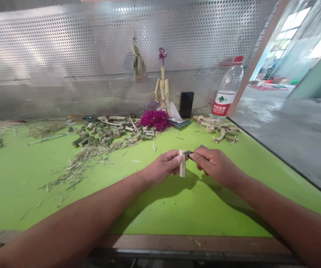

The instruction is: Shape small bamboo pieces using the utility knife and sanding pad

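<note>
1. A perforated metal panel [93,44] backs a lime-green workbench [23,197], and a concrete floor [283,130] spreads away to the right beyond the bench's edge.
2. Along the back of the bench stand a jointed bamboo figure [162,87], a plastic water bottle [228,85] and a black phone [186,105], propped upright against the panel. A tuft of magenta fibre [156,120] lies just in front of the figure.
3. Cut bamboo pieces [101,134] are heaped left of the fibre, with loose bamboo shavings [76,167] strewn nearer the person.
4. The person's left hand [161,167] is closed around a pale bamboo tube [182,163], pinching it upright above the middle of the bench.
5. Their right hand [214,165] grips a small dark flat tool [187,153] between thumb and fingers.
6. That tool's tip meets the upper part of the tube, on the side facing the right hand.
</note>
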### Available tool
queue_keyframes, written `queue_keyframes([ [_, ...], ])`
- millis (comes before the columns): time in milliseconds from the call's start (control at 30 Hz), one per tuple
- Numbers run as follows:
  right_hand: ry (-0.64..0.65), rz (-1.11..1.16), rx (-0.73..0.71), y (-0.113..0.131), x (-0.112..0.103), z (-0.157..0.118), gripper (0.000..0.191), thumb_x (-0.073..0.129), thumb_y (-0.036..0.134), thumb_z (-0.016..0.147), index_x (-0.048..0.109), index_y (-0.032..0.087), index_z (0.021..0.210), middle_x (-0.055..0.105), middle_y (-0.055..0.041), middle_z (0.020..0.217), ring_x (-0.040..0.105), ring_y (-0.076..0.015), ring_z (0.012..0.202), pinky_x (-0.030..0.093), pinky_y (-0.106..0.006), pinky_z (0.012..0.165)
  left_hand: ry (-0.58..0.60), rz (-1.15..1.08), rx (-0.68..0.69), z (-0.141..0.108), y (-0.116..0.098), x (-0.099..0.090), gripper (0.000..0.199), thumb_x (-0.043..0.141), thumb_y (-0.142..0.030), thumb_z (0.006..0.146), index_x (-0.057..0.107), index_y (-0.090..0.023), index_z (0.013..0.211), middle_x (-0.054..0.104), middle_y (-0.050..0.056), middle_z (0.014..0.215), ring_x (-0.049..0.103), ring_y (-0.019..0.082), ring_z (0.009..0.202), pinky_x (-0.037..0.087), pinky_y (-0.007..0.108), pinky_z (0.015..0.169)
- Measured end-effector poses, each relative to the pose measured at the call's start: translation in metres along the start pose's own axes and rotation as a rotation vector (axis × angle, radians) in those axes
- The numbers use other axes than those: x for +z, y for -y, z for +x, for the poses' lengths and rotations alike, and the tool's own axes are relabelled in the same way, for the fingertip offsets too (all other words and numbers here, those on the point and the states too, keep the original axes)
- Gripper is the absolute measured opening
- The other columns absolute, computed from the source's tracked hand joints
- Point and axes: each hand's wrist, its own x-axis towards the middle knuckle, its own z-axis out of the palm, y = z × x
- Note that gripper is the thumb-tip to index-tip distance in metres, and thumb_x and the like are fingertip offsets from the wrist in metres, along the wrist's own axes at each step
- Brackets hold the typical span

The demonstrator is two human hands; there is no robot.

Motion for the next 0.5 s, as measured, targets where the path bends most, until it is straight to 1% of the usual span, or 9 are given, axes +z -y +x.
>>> queue_keyframes([
  [167, 0.027, 0.038, 0.02, 0.0008, -0.0005, -0.0003, 0.045, 0.041, 0.051, 0.097, 0.05, 0.02, 0.066, 0.052, 0.0012, 0.059, 0.043, -0.0109, 0.05, 0.029, -0.027, 0.05, -0.027, -0.009, -0.025, 0.0002, 0.0008, 0.001, 0.033, 0.057, -0.048, 0.091, 0.058, -0.015, 0.093, 0.048, 0.0, 0.075, 0.044, 0.01, 0.065, 0.035, 0.026, 0.065],
  [233, 0.033, 0.035, 0.031, 0.0007, -0.0005, -0.0002, 0.045, 0.041, 0.051, 0.096, 0.05, 0.02, 0.065, 0.052, 0.001, 0.06, 0.043, -0.0111, 0.05, 0.029, -0.027, 0.05, -0.05, -0.026, -0.041, -0.0002, -0.0002, 0.0007, 0.032, 0.057, -0.047, 0.091, 0.059, -0.015, 0.094, 0.052, 0.002, 0.078, 0.048, 0.011, 0.069, 0.039, 0.026, 0.067],
  [333, 0.007, 0.031, 0.066, 0.0003, -0.0013, 0.0004, 0.043, 0.041, 0.052, 0.096, 0.05, 0.02, 0.068, 0.052, 0.0008, 0.06, 0.046, -0.0125, 0.053, 0.03, -0.027, 0.051, -0.06, -0.13, -0.082, -0.0009, -0.0023, -0.002, 0.032, 0.051, -0.046, 0.094, 0.059, -0.015, 0.097, 0.06, 0.007, 0.088, 0.059, 0.015, 0.077, 0.047, 0.029, 0.072],
  [367, -0.011, 0.031, 0.073, 0.0001, -0.0019, 0.0007, 0.041, 0.043, 0.052, 0.095, 0.05, 0.02, 0.07, 0.053, 0.0008, 0.061, 0.047, -0.0131, 0.054, 0.031, -0.027, 0.051, -0.048, -0.168, -0.102, -0.0011, -0.0029, -0.0033, 0.033, 0.048, -0.046, 0.096, 0.058, -0.015, 0.098, 0.062, 0.008, 0.09, 0.062, 0.017, 0.077, 0.049, 0.031, 0.071],
  [433, -0.042, 0.023, 0.068, -0.0004, -0.0034, 0.0013, 0.036, 0.046, 0.049, 0.093, 0.053, 0.02, 0.074, 0.054, 0.0006, 0.062, 0.049, -0.0142, 0.057, 0.033, -0.027, 0.052, -0.017, -0.226, -0.13, -0.0013, -0.0036, -0.0057, 0.032, 0.042, -0.046, 0.098, 0.055, -0.016, 0.103, 0.065, 0.009, 0.088, 0.066, 0.019, 0.072, 0.051, 0.032, 0.063],
  [500, -0.042, 0.009, 0.044, -0.0009, -0.0045, 0.0015, 0.032, 0.047, 0.046, 0.093, 0.057, 0.02, 0.078, 0.057, -0.0006, 0.065, 0.052, -0.0155, 0.06, 0.036, -0.027, 0.054, -0.01, -0.258, -0.129, -0.0012, -0.004, -0.0068, 0.03, 0.042, -0.043, 0.098, 0.054, -0.017, 0.108, 0.064, 0.007, 0.083, 0.065, 0.017, 0.065, 0.051, 0.029, 0.057],
])
